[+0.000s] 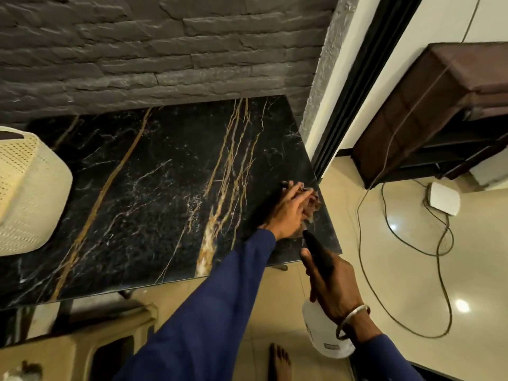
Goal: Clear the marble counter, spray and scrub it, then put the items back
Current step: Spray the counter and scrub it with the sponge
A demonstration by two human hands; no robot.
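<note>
The black marble counter (143,188) with gold veins fills the middle of the view, and fine wet speckles show near its centre. My left hand (288,213), in a blue sleeve, lies flat near the counter's right edge on a blurred brownish scrubber (312,202). My right hand (332,281), with a bangle on the wrist, holds a white spray bottle (319,334) just off the counter's front right corner. Its black nozzle (316,248) points at the counter beside my left hand.
A cream perforated basket (27,193) stands on the counter's left end. A dark stone wall (165,50) backs the counter. On the right are a brown cabinet (428,111), a white box (444,198) and a loose cable (439,243) on the tiled floor. Cream furniture (90,345) stands under the front edge.
</note>
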